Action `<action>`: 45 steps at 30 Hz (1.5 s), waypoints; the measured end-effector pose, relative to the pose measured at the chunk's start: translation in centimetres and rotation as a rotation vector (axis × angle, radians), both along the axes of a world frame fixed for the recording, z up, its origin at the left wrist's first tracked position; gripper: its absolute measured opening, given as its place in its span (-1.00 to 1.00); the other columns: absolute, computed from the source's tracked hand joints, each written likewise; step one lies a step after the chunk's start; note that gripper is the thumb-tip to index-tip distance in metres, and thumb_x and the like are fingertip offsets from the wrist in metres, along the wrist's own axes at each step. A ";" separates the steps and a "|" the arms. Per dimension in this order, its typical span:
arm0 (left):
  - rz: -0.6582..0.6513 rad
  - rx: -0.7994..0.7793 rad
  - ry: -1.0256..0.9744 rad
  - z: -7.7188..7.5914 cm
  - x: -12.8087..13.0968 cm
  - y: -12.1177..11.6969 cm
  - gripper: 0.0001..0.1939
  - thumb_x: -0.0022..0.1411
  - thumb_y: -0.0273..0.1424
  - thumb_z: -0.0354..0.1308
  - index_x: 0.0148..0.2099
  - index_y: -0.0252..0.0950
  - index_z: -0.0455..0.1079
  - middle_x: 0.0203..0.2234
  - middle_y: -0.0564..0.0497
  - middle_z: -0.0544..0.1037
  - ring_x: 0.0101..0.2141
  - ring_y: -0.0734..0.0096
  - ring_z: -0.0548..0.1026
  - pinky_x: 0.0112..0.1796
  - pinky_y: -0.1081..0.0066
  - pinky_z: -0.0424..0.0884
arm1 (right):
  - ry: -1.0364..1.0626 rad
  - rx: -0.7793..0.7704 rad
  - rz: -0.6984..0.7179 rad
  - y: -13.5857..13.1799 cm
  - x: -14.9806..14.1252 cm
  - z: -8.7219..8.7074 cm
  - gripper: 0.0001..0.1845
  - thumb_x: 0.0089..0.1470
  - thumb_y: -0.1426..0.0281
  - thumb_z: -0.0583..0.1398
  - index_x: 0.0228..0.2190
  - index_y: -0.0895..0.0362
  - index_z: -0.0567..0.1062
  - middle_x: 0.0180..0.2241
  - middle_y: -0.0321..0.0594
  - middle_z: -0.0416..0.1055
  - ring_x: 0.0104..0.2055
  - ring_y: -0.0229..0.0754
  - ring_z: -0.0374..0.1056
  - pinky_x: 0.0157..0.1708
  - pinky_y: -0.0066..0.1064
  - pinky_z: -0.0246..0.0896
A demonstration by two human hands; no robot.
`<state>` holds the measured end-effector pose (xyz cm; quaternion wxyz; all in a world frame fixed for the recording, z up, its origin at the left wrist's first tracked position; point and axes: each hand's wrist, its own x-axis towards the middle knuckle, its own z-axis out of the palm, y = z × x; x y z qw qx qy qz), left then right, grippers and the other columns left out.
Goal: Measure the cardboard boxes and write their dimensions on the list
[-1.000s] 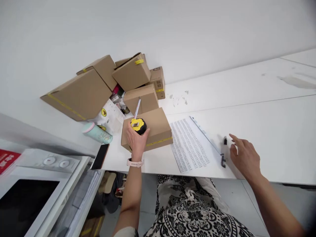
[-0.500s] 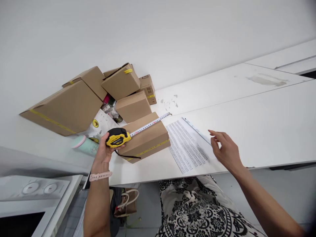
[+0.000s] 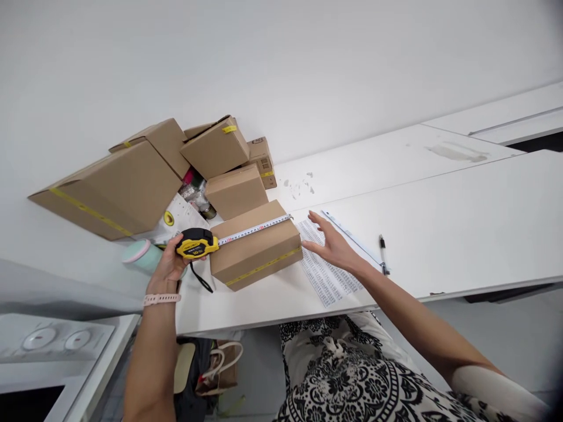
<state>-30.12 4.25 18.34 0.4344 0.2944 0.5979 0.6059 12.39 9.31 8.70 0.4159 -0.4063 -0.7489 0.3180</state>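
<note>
My left hand (image 3: 170,262) is closed around a yellow and black tape measure (image 3: 197,244), just left of a brown cardboard box (image 3: 259,258). The white blade (image 3: 250,230) is drawn out across the box's top, its hooked end near the right edge. A black wrist strap dangles from the casing. My right hand (image 3: 332,246) holds nothing; its fingers are spread beside the box's right end, close to the blade's tip but apart from it. Beneath that hand lies a printed sheet of numbers (image 3: 323,281), partly covered by it. A black pen (image 3: 382,253) rests to the right.
Several cardboard boxes (image 3: 121,184) are piled against the wall at the left, with a mint bottle (image 3: 143,255) in front. The white table (image 3: 448,234) stretches to the right. Its front edge runs before my lap, and a white appliance (image 3: 57,346) stands at lower left.
My left hand has moved left with the tape measure, drawing the blade's tip back towards the box's right edge. My right hand has moved left to the box, uncovering the pen.
</note>
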 end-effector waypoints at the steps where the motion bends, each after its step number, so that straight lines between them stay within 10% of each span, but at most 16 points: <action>1: -0.004 -0.004 -0.012 0.0 -0.1 0.1 -0.78 0.22 -0.33 0.14 -0.20 -0.35 0.52 -0.45 -0.03 0.67 -0.47 0.20 0.63 -0.47 0.22 0.64 | 0.009 -0.018 0.027 0.5 -0.7 0.0 -0.02 0.17 -0.07 0.24 0.44 -0.12 -0.04 0.45 -0.05 0.06 0.45 0.18 0.04 0.34 0.17 0.10; 15: -0.002 -0.013 -0.038 -0.6 -0.4 -1.3 -0.78 0.24 -0.33 0.11 -0.22 -0.33 0.53 -0.48 -0.05 0.67 -0.50 0.15 0.63 -0.50 0.18 0.63 | 0.053 -0.064 0.105 3.3 -6.3 0.9 0.08 0.12 -0.05 0.26 0.46 -0.05 -0.12 0.46 -0.06 0.01 0.48 0.14 -0.02 0.40 0.11 -0.03; 33: 0.058 -0.024 -0.104 -1.3 -1.4 -5.3 -0.75 0.25 -0.27 0.18 -0.17 -0.36 0.55 -0.39 -0.11 0.69 -0.41 0.13 0.67 -0.34 0.08 0.66 | -0.304 0.198 0.017 2.7 -7.8 1.1 -0.44 0.27 0.18 0.02 0.24 0.03 0.35 0.30 -0.09 0.34 0.34 0.17 0.22 0.29 0.17 0.06; 45: 0.095 -0.021 -0.134 -2.1 0.5 -8.0 -0.72 0.22 -0.24 0.23 -0.12 -0.31 0.54 -0.32 -0.09 0.71 -0.31 0.06 0.69 -0.25 -0.01 0.66 | -0.202 0.061 0.202 4.4 -7.7 2.0 -0.16 0.18 -0.03 0.18 0.37 -0.04 0.13 0.31 -0.09 0.30 0.30 0.17 0.27 0.24 0.07 0.22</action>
